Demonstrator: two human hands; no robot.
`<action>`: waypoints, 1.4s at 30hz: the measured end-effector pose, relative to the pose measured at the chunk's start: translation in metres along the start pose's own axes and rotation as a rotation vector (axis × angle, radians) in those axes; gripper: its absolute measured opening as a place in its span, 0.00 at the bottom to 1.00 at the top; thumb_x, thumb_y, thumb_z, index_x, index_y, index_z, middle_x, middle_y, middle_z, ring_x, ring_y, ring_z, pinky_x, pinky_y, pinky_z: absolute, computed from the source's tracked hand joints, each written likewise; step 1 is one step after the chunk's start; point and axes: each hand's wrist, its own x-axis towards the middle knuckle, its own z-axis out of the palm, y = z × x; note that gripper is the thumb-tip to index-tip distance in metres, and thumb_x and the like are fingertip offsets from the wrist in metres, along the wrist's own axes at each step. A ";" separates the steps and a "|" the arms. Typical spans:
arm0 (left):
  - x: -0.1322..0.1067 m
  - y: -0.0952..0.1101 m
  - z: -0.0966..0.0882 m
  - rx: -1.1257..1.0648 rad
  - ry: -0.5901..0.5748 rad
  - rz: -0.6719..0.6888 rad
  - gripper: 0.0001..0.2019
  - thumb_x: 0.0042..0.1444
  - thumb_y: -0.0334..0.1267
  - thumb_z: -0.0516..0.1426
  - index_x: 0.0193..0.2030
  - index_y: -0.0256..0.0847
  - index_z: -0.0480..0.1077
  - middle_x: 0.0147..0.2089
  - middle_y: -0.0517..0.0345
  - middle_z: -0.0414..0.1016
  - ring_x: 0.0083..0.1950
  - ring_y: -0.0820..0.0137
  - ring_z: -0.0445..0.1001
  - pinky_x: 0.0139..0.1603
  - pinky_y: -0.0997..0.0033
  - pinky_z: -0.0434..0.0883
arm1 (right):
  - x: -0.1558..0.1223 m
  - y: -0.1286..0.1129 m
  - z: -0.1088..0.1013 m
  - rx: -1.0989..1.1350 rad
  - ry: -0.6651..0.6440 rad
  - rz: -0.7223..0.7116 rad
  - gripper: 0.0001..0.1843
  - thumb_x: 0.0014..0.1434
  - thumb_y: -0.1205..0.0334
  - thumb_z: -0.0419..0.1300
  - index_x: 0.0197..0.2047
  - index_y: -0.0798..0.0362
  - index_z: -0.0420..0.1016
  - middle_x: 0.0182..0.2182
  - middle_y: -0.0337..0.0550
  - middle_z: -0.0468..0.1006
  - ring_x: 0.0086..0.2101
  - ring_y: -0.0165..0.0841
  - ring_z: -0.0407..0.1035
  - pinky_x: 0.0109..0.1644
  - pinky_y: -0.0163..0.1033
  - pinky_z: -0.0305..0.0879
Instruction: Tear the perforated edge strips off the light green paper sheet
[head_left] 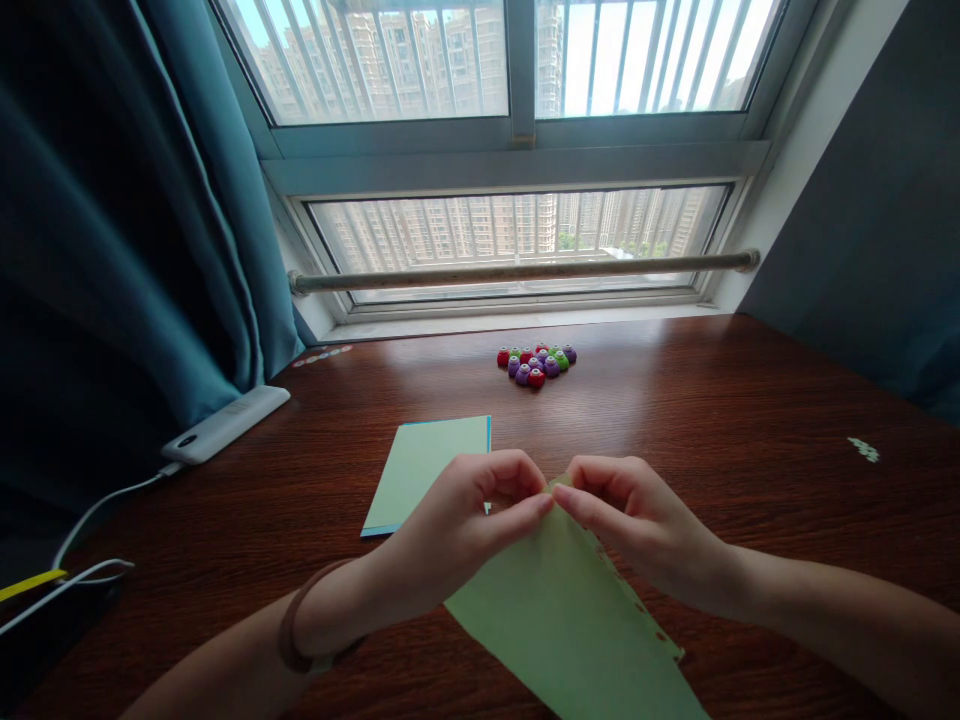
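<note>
My left hand (469,520) and my right hand (637,525) meet in the middle of the view, both pinching the far tip of a pale green sheet of paper (570,620). The sheet slopes down toward me over the wooden desk (750,420) and has small holes along its right edge. Fingers of both hands are curled and pressed on the paper's corner. A band circles my left wrist. Just behind my left hand lies a stack of green and blue paper sheets (431,465), flat on the desk.
Several red, purple and green beads (536,365) sit in a cluster near the window sill. A white power bank (225,425) with cables lies at the left by the teal curtain (112,220). A small paper scrap (864,449) lies at the right.
</note>
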 end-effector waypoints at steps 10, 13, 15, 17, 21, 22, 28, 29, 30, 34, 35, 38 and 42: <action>-0.001 -0.008 0.003 -0.073 -0.148 -0.144 0.19 0.55 0.51 0.52 0.25 0.34 0.62 0.22 0.65 0.53 0.25 0.78 0.54 0.22 0.78 0.51 | -0.001 0.002 0.001 0.016 0.070 0.013 0.16 0.60 0.58 0.51 0.24 0.57 0.62 0.19 0.34 0.58 0.22 0.24 0.51 0.22 0.30 0.49; -0.001 -0.008 0.004 -0.076 -0.132 -0.133 0.19 0.55 0.50 0.52 0.25 0.34 0.62 0.23 0.65 0.53 0.25 0.78 0.54 0.22 0.78 0.51 | -0.001 0.003 0.002 0.078 0.100 0.086 0.17 0.59 0.56 0.52 0.23 0.57 0.62 0.19 0.34 0.57 0.21 0.23 0.50 0.21 0.30 0.48; 0.000 -0.008 0.004 -0.069 -0.125 -0.134 0.19 0.55 0.50 0.52 0.25 0.34 0.62 0.23 0.65 0.54 0.25 0.78 0.55 0.22 0.78 0.51 | -0.001 0.004 0.002 0.097 0.116 0.102 0.17 0.59 0.55 0.52 0.23 0.57 0.63 0.19 0.34 0.57 0.21 0.23 0.50 0.21 0.30 0.48; 0.001 -0.009 0.004 -0.058 -0.111 -0.140 0.19 0.55 0.50 0.51 0.26 0.34 0.62 0.23 0.64 0.55 0.25 0.78 0.55 0.22 0.78 0.51 | 0.000 0.003 0.001 0.100 0.122 0.095 0.18 0.59 0.54 0.52 0.24 0.58 0.63 0.19 0.34 0.58 0.21 0.23 0.51 0.21 0.29 0.49; 0.002 -0.009 0.002 -0.049 -0.076 -0.150 0.18 0.55 0.50 0.52 0.26 0.34 0.62 0.23 0.64 0.56 0.25 0.78 0.56 0.22 0.78 0.51 | 0.000 0.003 -0.001 0.010 0.078 0.051 0.17 0.57 0.52 0.54 0.26 0.58 0.66 0.20 0.36 0.62 0.22 0.25 0.55 0.23 0.30 0.51; 0.002 -0.009 0.002 -0.054 -0.070 -0.153 0.18 0.54 0.50 0.52 0.26 0.34 0.62 0.23 0.64 0.56 0.25 0.78 0.56 0.22 0.78 0.51 | 0.000 0.004 -0.001 -0.030 0.077 0.032 0.16 0.57 0.53 0.55 0.26 0.58 0.66 0.21 0.37 0.63 0.22 0.25 0.56 0.23 0.31 0.51; 0.002 -0.010 0.005 -0.168 -0.194 -0.229 0.19 0.54 0.50 0.52 0.29 0.32 0.68 0.22 0.64 0.56 0.23 0.78 0.54 0.21 0.78 0.52 | -0.001 0.008 0.001 -0.199 0.124 -0.091 0.13 0.58 0.60 0.53 0.26 0.58 0.68 0.20 0.38 0.66 0.22 0.26 0.57 0.23 0.31 0.52; 0.002 -0.010 0.005 -0.173 -0.203 -0.232 0.20 0.54 0.50 0.51 0.29 0.31 0.69 0.21 0.63 0.57 0.23 0.78 0.54 0.21 0.78 0.52 | -0.001 0.008 0.002 -0.216 0.138 -0.099 0.13 0.58 0.60 0.53 0.25 0.58 0.67 0.20 0.38 0.66 0.21 0.25 0.57 0.23 0.31 0.52; 0.002 -0.010 0.006 -0.168 -0.201 -0.231 0.21 0.54 0.51 0.51 0.30 0.31 0.70 0.21 0.63 0.57 0.22 0.78 0.54 0.21 0.77 0.52 | 0.000 0.009 0.002 -0.229 0.158 -0.102 0.13 0.58 0.61 0.53 0.25 0.57 0.67 0.19 0.37 0.66 0.21 0.25 0.56 0.23 0.31 0.52; 0.000 -0.010 0.006 -0.123 -0.166 -0.219 0.23 0.55 0.51 0.51 0.30 0.29 0.72 0.21 0.62 0.57 0.23 0.77 0.55 0.21 0.77 0.53 | 0.002 0.010 0.003 -0.255 0.233 -0.069 0.15 0.57 0.61 0.54 0.20 0.56 0.61 0.16 0.34 0.60 0.19 0.23 0.52 0.21 0.30 0.48; 0.000 -0.010 0.005 -0.112 -0.163 -0.217 0.23 0.55 0.51 0.51 0.30 0.29 0.72 0.21 0.62 0.57 0.23 0.77 0.55 0.21 0.78 0.53 | 0.004 0.010 0.002 -0.251 0.235 -0.056 0.16 0.57 0.61 0.54 0.20 0.56 0.61 0.16 0.33 0.60 0.19 0.23 0.52 0.21 0.30 0.48; 0.000 -0.010 0.004 -0.084 -0.143 -0.216 0.22 0.55 0.50 0.51 0.29 0.30 0.70 0.21 0.62 0.57 0.23 0.77 0.56 0.21 0.78 0.53 | 0.006 0.007 -0.001 -0.204 0.183 -0.003 0.16 0.58 0.57 0.54 0.22 0.57 0.63 0.18 0.35 0.62 0.21 0.23 0.54 0.22 0.29 0.50; 0.000 -0.008 0.000 -0.084 -0.090 -0.233 0.20 0.55 0.50 0.51 0.27 0.31 0.68 0.22 0.62 0.59 0.23 0.77 0.58 0.20 0.79 0.53 | 0.008 0.001 -0.007 -0.120 0.072 0.042 0.17 0.56 0.53 0.55 0.23 0.58 0.65 0.20 0.36 0.63 0.22 0.24 0.55 0.22 0.29 0.51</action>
